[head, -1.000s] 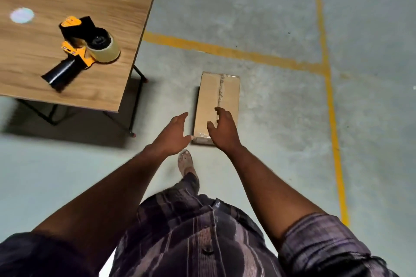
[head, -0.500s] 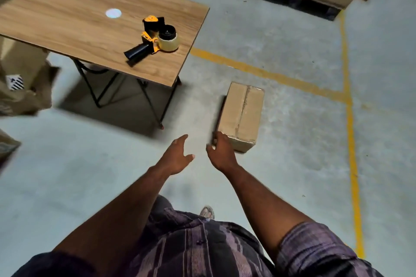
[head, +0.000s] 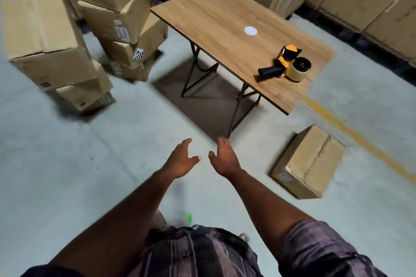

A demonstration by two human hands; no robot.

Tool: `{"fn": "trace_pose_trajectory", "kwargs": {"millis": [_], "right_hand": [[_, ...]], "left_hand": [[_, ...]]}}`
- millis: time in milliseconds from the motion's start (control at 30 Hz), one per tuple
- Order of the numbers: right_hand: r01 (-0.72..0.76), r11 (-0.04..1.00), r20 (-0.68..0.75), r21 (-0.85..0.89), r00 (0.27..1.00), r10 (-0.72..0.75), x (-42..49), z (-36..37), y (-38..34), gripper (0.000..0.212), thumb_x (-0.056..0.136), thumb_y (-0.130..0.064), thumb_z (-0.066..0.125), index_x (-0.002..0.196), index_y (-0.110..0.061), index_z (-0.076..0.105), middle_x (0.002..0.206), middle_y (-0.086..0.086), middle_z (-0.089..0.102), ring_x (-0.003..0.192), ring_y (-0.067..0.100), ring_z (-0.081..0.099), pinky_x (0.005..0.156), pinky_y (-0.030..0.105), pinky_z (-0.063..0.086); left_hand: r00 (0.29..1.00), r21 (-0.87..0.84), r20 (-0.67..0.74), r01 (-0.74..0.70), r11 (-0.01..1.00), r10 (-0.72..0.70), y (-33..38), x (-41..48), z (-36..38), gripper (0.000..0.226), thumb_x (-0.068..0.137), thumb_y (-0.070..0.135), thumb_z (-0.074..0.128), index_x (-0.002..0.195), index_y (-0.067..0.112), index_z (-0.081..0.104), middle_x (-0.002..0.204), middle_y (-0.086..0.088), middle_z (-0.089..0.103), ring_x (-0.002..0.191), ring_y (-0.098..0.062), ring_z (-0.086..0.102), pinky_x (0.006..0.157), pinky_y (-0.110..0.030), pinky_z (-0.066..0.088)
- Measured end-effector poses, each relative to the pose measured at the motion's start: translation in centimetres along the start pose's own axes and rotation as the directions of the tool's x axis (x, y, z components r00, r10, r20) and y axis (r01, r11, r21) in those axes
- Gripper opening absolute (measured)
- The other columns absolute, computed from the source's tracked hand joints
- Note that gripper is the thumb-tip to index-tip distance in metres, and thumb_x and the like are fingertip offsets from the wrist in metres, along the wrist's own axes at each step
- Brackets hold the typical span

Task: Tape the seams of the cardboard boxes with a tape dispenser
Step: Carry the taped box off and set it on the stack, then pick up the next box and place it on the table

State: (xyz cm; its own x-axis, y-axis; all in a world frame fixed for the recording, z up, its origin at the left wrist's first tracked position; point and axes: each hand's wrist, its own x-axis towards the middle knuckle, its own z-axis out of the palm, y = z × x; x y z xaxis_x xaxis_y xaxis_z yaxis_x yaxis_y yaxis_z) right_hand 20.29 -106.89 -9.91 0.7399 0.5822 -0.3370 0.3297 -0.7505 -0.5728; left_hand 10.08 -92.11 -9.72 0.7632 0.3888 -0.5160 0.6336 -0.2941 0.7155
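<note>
While both hands are held out in front of the body, neither has anything in it. The left hand [head: 182,159] and the right hand [head: 222,159] reach side by side over the floor [head: 78,164], thumbs turned inward, fingers spread and loosely bent, near each other but apart. That spacing reads as readiness to take a carton by two sides, though which carton cannot be told.

The tape dispenser [head: 286,66] lies on its side at about 1 o'clock from the hands, on the near right end of the worktop [head: 213,18]. Its black handle points toward 9 o'clock and its roll toward the edge. Lying there, it is within easy reach of any box set on the wood, so I judge the worktop to be the taping station. A pale round spot of light [head: 250,30] sits further along it at 12 o'clock.

One closed cardboard box [head: 308,162] sits on the floor at 3 o'clock, near the worktop's closest corner and well apart from the dispenser. A seam runs along its top; whether tape covers it is too blurred to say. Its place off to the side suggests a box set aside, either finished or next in line.

At 10 to 11 o'clock, leaning stacks of cartons [head: 105,20] stand on the floor, probably stock awaiting tape.
</note>
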Motion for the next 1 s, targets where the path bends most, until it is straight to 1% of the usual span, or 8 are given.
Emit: {"fn": "trace_pose_trajectory", "kwargs": {"millis": [100, 267, 433, 667, 800, 867, 933, 1000], "right_hand": [[0.082, 0.996, 0.011, -0.041, 0.997, -0.082, 4.2, 3.1, -7.3, 0.052, 0.099, -0.019, 0.057, 0.146, -0.003, 0.041, 0.144, 0.015, 0.046, 0.132, 0.03, 0.047, 0.104, 0.032, 0.034], [0.125, 0.991, 0.042, -0.043, 0.991, -0.123, 9.0, 6.4, -16.5, 0.052, 0.099, -0.022, 0.056, 0.147, -0.008, 0.042, 0.146, 0.012, 0.043, 0.128, 0.028, 0.053, 0.106, 0.037, 0.041], [0.178, 0.982, 0.08, -0.069, 0.982, -0.172, 14.7, 8.8, -22.3, 0.053, 0.098, -0.022, 0.057, 0.147, -0.007, 0.042, 0.146, 0.014, 0.044, 0.128, 0.031, 0.052, 0.108, 0.041, 0.043], [0.24, 0.97, 0.136, -0.046, 0.963, -0.232, 26.0, 12.1, -30.9, 0.053, 0.098, -0.022, 0.057, 0.147, -0.007, 0.043, 0.145, 0.014, 0.046, 0.131, 0.031, 0.051, 0.11, 0.039, 0.041], [0.292, 0.956, 0.186, -0.04, 0.942, -0.28, 33.8, 12.8, -37.7, 0.052, 0.097, -0.022, 0.058, 0.145, -0.008, 0.044, 0.142, 0.015, 0.05, 0.125, 0.031, 0.053, 0.105, 0.038, 0.042], [0.333, 0.943, 0.213, -0.021, 0.923, -0.321, 37.4, 12.9, -41.1, 0.052, 0.097, -0.022, 0.059, 0.145, -0.008, 0.045, 0.141, 0.015, 0.05, 0.121, 0.032, 0.056, 0.104, 0.039, 0.043], [0.381, 0.924, 0.232, -0.024, 0.902, -0.365, 41.4, 13.1, -44.7, 0.052, 0.097, -0.022, 0.059, 0.145, -0.007, 0.045, 0.141, 0.015, 0.05, 0.123, 0.032, 0.054, 0.105, 0.04, 0.043], [0.405, 0.914, 0.226, -0.033, 0.894, -0.388, 44.4, 13.3, -47.8, 0.052, 0.097, -0.021, 0.059, 0.144, -0.006, 0.046, 0.142, 0.016, 0.05, 0.128, 0.033, 0.051, 0.106, 0.039, 0.04]], "left_hand": [[0.994, -0.039, -0.099, 0.036, 0.999, -0.04, -4.0, 1.2, -7.5, 0.074, 0.093, 0.028, 0.07, 0.154, 0.017, 0.03, 0.155, -0.007, 0.039, 0.135, -0.026, 0.047, 0.113, -0.039, 0.038], [0.981, -0.067, -0.173, 0.078, 0.995, -0.088, -8.6, 2.9, -17.3, 0.074, 0.092, 0.028, 0.071, 0.153, 0.016, 0.032, 0.154, -0.01, 0.04, 0.137, -0.029, 0.046, 0.114, -0.041, 0.038], [0.963, -0.111, -0.248, 0.078, 0.991, -0.104, -10.9, 6.6, -24.2, 0.073, 0.091, 0.027, 0.071, 0.152, 0.015, 0.033, 0.153, -0.012, 0.041, 0.136, -0.029, 0.046, 0.114, -0.041, 0.037], [0.938, -0.118, -0.326, 0.08, 0.99, -0.114, -13.0, 13.5, -34.1, 0.072, 0.092, 0.024, 0.071, 0.152, 0.011, 0.034, 0.154, -0.011, 0.04, 0.139, -0.03, 0.043, 0.115, -0.042, 0.035], [0.905, -0.157, -0.393, 0.11, 0.981, -0.164, -13.2, 17.8, -41.8, 0.069, 0.091, 0.023, 0.071, 0.15, 0.009, 0.037, 0.152, -0.012, 0.043, 0.137, -0.031, 0.044, 0.115, -0.045, 0.035], [0.884, -0.16, -0.439, 0.1, 0.982, -0.161, -12.9, 19.7, -46.0, 0.066, 0.091, 0.024, 0.071, 0.147, 0.009, 0.04, 0.148, -0.01, 0.046, 0.136, -0.029, 0.045, 0.114, -0.043, 0.036], [0.844, -0.182, -0.504, 0.105, 0.978, -0.184, -12.6, 21.9, -50.6, 0.065, 0.09, 0.024, 0.072, 0.145, 0.009, 0.042, 0.144, -0.009, 0.049, 0.132, -0.027, 0.047, 0.112, -0.041, 0.038], [0.807, -0.211, -0.552, 0.108, 0.972, -0.21, -12.8, 23.4, -54.5, 0.065, 0.088, 0.021, 0.073, 0.144, 0.007, 0.043, 0.142, -0.014, 0.05, 0.129, -0.03, 0.05, 0.11, -0.044, 0.041]]}}
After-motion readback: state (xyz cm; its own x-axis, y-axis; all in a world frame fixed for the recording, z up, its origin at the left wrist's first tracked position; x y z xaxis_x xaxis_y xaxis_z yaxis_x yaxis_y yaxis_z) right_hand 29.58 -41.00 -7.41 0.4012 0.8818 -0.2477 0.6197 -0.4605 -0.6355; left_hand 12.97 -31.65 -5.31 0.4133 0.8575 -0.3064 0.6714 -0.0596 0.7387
